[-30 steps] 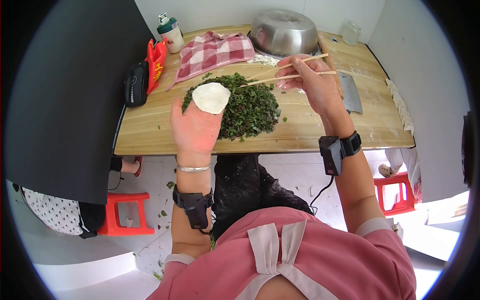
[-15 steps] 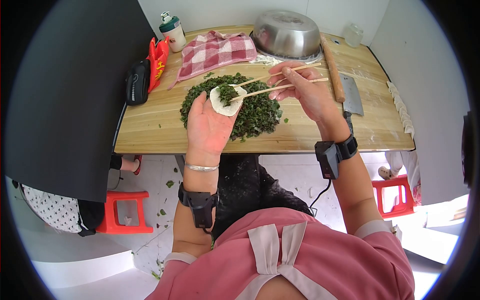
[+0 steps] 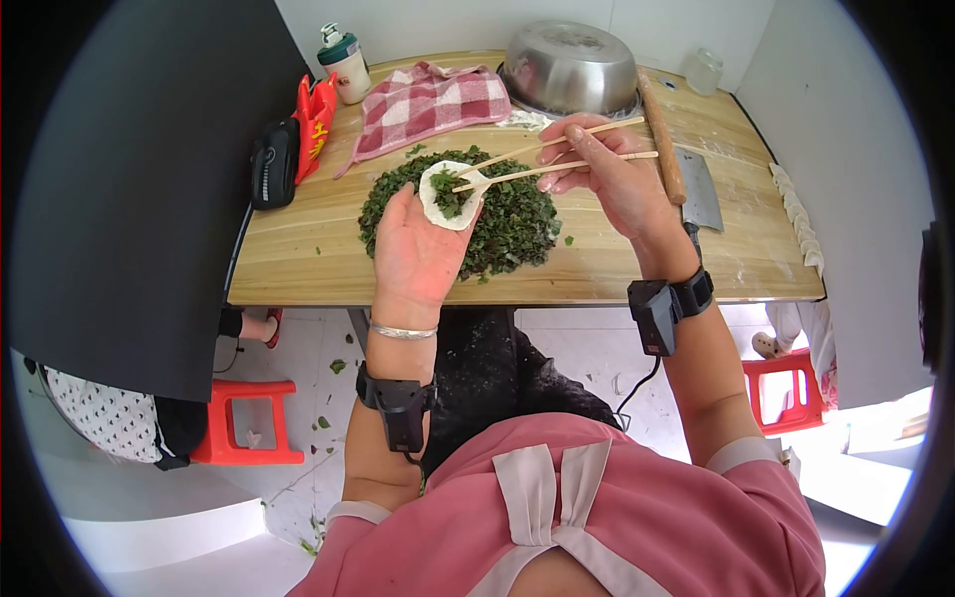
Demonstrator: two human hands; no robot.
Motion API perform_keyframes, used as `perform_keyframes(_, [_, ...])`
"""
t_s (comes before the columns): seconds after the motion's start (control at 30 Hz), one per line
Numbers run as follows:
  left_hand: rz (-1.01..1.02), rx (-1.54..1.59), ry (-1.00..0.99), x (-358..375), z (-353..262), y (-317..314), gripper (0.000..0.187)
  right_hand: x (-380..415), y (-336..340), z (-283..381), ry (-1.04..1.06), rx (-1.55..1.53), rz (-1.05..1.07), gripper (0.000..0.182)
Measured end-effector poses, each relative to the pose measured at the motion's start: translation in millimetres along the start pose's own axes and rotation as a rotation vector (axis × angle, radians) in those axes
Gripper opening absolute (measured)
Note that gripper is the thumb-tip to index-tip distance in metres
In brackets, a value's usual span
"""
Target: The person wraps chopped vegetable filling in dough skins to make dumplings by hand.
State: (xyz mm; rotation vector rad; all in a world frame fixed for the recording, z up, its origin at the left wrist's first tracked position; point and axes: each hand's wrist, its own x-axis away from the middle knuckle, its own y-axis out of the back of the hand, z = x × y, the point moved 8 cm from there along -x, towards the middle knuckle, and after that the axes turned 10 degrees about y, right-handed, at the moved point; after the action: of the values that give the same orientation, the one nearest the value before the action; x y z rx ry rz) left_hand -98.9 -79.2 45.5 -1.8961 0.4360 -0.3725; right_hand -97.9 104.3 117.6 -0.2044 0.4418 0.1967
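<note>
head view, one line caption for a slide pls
Left hand cups a dough wrapper while right hand presses chopped greens in with chopsticks.

Setting: home kitchen corner. Evidence: wooden table (image 3: 298,249) against white walls, carrying chopped greens (image 3: 507,219), steel bowl (image 3: 569,68), rolling pin (image 3: 662,139), cleaver (image 3: 699,189), checked cloth (image 3: 428,104), row of dumpling wrappers (image 3: 799,214); red plastic stools (image 3: 244,423) on tiled floor.
</note>
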Motion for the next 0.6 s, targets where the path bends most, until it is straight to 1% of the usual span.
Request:
perform_keyframes(0.13, [-0.017, -0.017, -0.003, 0.2, 2.2, -1.2, 0.046, 2.1, 1.3, -13.0, -0.044, 0.022, 0.008, 0.027])
perform_keyframes(0.2, [-0.052, -0.022, -0.007, 0.8, 1.7, 0.1, 0.041, 4.1, 1.9, -9.7, -0.055, 0.014, 0.000, 0.028])
perform_keyframes(0.23, [-0.053, -0.022, -0.008, 0.8, 0.7, 1.5, 0.041, 3.6, 2.7, -8.0, -0.055, 0.014, 0.001, 0.028])
perform_keyframes(0.3, [-0.018, -0.008, -0.009, 0.2, -1.4, 1.9, 0.047, 1.4, 4.6, -2.6, -0.015, -0.045, -0.007, 0.028])
perform_keyframes(0.43, [-0.013, 0.005, 0.003, 0.4, 0.8, -1.3, 0.047, 0.0, 2.9, -4.6, 0.000, -0.040, -0.029, 0.028])
perform_keyframes(0.5, [-0.034, -0.023, 0.007, 0.8, 2.1, -2.0, 0.043, 1.3, 2.0, -11.1, -0.038, 0.019, -0.013, 0.028])
perform_keyframes(0.6, [-0.027, -0.029, 0.003, 1.6, 1.1, -2.1, 0.043, 0.5, 6.8, -7.4, -0.024, -0.048, -0.036, 0.028])
